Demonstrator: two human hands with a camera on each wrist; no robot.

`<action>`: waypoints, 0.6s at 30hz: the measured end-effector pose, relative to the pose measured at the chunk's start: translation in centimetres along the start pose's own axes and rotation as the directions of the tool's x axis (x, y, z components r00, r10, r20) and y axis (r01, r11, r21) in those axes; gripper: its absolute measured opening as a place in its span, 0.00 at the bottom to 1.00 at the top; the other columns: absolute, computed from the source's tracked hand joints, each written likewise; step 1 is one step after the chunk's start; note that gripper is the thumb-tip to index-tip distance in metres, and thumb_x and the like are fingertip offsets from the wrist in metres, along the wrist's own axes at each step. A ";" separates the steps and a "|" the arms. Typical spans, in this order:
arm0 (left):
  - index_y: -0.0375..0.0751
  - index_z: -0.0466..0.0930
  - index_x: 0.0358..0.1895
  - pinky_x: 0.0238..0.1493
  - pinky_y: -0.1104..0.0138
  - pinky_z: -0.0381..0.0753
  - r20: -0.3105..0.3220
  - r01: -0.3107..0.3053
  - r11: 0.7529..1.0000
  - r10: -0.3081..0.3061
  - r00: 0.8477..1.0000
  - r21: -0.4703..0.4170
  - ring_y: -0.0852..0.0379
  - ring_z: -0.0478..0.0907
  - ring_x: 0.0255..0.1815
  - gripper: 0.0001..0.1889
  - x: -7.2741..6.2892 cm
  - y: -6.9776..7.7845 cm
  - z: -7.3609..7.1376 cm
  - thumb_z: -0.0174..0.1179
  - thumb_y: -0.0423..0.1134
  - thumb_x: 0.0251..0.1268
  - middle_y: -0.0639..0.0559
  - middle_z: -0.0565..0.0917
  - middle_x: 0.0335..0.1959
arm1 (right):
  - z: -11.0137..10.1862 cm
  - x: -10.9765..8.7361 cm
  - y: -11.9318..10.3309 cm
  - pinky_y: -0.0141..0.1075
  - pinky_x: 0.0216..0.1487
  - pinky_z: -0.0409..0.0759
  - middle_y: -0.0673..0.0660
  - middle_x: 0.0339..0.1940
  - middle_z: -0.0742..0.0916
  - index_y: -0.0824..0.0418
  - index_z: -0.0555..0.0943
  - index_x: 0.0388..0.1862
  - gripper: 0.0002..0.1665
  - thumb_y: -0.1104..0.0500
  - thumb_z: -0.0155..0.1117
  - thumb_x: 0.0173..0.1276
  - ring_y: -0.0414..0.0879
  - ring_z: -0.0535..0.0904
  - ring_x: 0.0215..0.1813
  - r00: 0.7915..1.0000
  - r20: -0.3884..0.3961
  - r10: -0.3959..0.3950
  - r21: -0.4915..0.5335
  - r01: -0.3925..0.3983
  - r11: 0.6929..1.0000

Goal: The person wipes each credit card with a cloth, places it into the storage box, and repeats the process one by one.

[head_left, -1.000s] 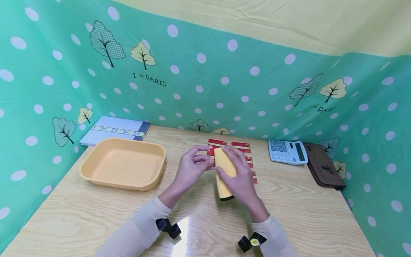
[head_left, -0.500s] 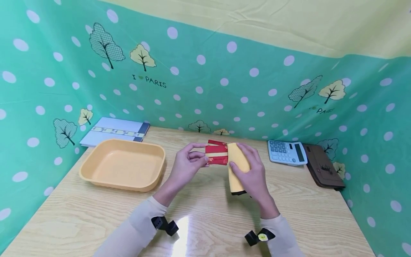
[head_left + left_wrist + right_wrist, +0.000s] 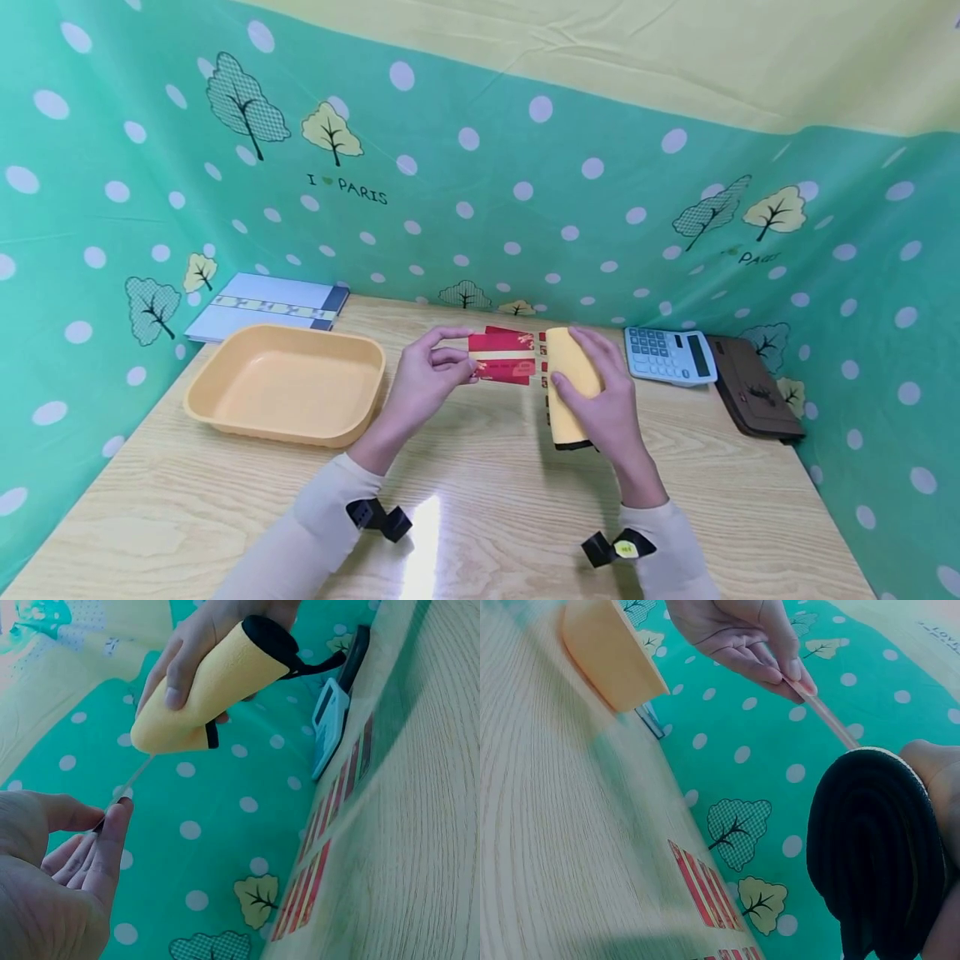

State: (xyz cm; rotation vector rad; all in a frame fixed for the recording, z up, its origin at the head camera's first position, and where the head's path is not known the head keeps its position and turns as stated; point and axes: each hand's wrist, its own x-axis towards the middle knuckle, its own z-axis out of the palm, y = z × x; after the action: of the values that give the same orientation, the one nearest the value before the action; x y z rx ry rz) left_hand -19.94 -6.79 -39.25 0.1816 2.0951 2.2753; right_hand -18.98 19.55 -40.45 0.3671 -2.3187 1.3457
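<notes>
My left hand (image 3: 426, 377) pinches a flat red card (image 3: 502, 368) with a pale band across it, between thumb and fingers at its left end. In the left wrist view, the card shows edge-on as a thin strip. My right hand (image 3: 609, 396) grips a rolled or folded yellow cloth (image 3: 567, 390) with black trim. From the right wrist, the cloth's dark layered end (image 3: 877, 855) fills the lower right. The card's far end meets the cloth in both wrist views; whether it is tucked inside cannot be told. Both are held above the table.
Red-and-pale striped pieces (image 3: 337, 802) lie in rows on the wooden table (image 3: 465, 508), partly hidden in the head view. A yellow-orange tray (image 3: 288, 429) stands left, before a pale folder (image 3: 262, 304). A calculator (image 3: 667, 358) and brown case (image 3: 753, 392) lie right.
My right hand has moved right with the cloth, and my left hand slightly left. More of the red card has come into view between them.
</notes>
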 end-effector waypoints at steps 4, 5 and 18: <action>0.42 0.76 0.64 0.47 0.59 0.93 -0.001 -0.020 1.000 0.020 1.000 0.011 0.46 0.91 0.38 0.24 -0.1 -0.1 0.0 0.65 0.26 0.66 0.35 0.89 0.41 | 0.0 0.0 0.0 0.28 0.48 0.74 0.51 0.74 0.77 0.47 0.77 0.73 0.39 0.64 0.76 0.63 0.40 0.71 0.63 1.000 0.000 0.000 -0.005 0.000 1.000; 0.42 0.76 0.64 0.47 0.58 0.93 -0.002 -0.026 1.000 0.026 1.000 0.013 0.46 0.91 0.38 0.24 -0.1 -0.1 0.0 0.65 0.26 0.66 0.35 0.89 0.40 | 0.0 0.0 0.1 0.28 0.48 0.74 0.50 0.74 0.77 0.47 0.77 0.73 0.39 0.64 0.76 0.63 0.40 0.71 0.64 1.000 0.000 0.002 -0.007 -0.002 1.000; 0.32 0.87 0.55 0.50 0.66 0.92 0.015 -0.016 0.998 0.015 1.000 0.060 0.49 0.91 0.46 0.13 -0.4 -0.1 0.3 0.59 0.29 0.72 0.34 0.87 0.57 | -0.4 -0.3 -0.1 0.28 0.53 0.74 0.50 0.75 0.76 0.45 0.76 0.73 0.39 0.62 0.76 0.65 0.46 0.72 0.70 1.000 0.003 0.007 0.004 -0.007 1.000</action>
State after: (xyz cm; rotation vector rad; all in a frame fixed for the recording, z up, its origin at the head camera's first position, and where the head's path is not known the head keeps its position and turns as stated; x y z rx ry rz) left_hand -19.50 -6.57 -39.35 0.2169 2.1642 2.2130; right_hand -18.63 19.82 -40.36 0.3630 -2.3216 1.3540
